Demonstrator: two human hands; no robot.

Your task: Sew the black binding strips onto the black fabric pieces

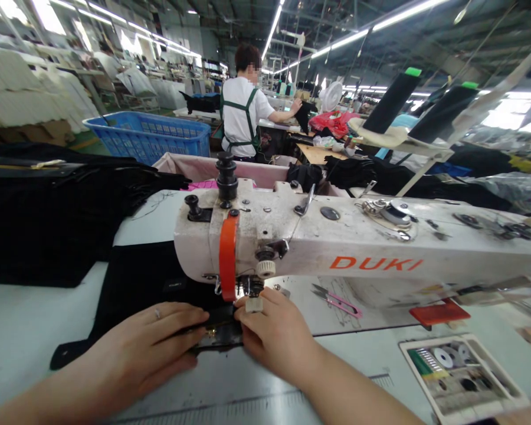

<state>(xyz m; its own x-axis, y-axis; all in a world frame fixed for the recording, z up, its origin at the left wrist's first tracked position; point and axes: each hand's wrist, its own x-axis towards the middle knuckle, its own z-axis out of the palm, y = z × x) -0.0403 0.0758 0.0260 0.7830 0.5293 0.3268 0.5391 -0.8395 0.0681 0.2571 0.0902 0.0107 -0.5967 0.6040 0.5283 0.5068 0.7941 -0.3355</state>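
Note:
A black garment piece (pixel 146 277) with a small label lies under the head of a white sewing machine (pixel 292 236). My left hand (pixel 150 342) lies on its front edge, fingers stretched out, a ring on one finger. Close to the presser foot, my right hand (pixel 274 330) has its fingers curled and pressed onto the same black cloth, with a pale band round one finger. A small brass-coloured metal bit shows on the cloth between my hands. The orange guard (pixel 228 257) hangs just beyond my right fingertips. The needle point is hidden.
Thread snips (pixel 336 300) with pink handles lie right of the needle area. A parts tray (pixel 464 378) is set into the table at right. Black cloth is stacked (pixel 35 218) at left. Beyond stand a blue basket (pixel 150 136) and a co-worker (pixel 243 112).

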